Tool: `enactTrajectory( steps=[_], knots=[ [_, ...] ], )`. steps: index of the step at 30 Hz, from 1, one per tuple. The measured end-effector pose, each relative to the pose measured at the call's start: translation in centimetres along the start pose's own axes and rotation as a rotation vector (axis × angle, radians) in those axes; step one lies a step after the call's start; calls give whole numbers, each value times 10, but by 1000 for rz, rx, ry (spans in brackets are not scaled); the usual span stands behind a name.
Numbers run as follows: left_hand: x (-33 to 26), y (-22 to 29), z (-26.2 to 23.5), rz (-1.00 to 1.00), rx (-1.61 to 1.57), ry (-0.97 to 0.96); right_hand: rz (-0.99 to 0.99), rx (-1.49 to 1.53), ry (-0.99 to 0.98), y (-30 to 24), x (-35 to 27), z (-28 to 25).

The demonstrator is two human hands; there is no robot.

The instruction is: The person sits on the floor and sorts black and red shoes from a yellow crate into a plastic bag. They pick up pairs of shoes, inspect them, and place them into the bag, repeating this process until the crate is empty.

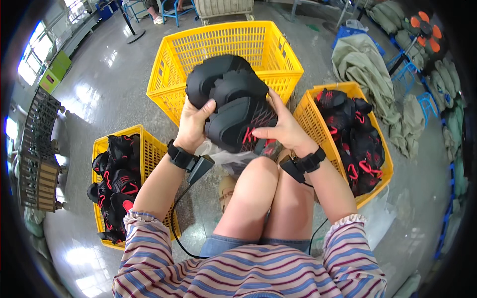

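Observation:
Both my hands grip a bundle of black shoe uppers (236,111), stacked with rounded toes, mesh sides and red accents. My left hand (193,121) clasps its left side with the thumb on top. From the right, my right hand (288,128) holds the other edge, thumb lying across the red-marked part. The fingers underneath are partly hidden. This bundle is held above my knees, overlapping the near side of a large yellow crate (280,82). Of that crate's inside, the visible part shows slatted walls; the bundle covers the rest.
At left stands a yellow crate (161,154) filled with black-and-red uppers (121,181). Another yellow crate (320,136) at right holds similar uppers (350,134). Clear plastic (231,161) lies below the bundle. Beyond are a grey-green cloth (365,69), an orange-bladed fan (425,32) and blue stools (427,107).

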State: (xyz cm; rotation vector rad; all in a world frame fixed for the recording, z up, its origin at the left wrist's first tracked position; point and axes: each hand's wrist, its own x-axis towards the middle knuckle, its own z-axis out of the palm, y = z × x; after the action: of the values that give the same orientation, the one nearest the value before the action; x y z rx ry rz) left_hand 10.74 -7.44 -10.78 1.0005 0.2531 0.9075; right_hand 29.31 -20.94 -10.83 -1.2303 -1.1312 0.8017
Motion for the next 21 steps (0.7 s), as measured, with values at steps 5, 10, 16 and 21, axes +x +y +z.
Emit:
enactTrajectory(
  steps=[5, 10, 16, 21],
  knots=[
    [25, -6, 14, 145, -229, 16, -597, -687, 180, 5, -31, -27],
    [40, -19, 34, 125, -127, -127, -261, -452, 313, -9, -79, -65],
    [52, -66, 94, -214, 60, -483, 84, 311, 183, -45, -73, -112],
    [62, -91, 164, -478, 173, -683, 72, 524, 213, -35, -122, -151]
  ],
)
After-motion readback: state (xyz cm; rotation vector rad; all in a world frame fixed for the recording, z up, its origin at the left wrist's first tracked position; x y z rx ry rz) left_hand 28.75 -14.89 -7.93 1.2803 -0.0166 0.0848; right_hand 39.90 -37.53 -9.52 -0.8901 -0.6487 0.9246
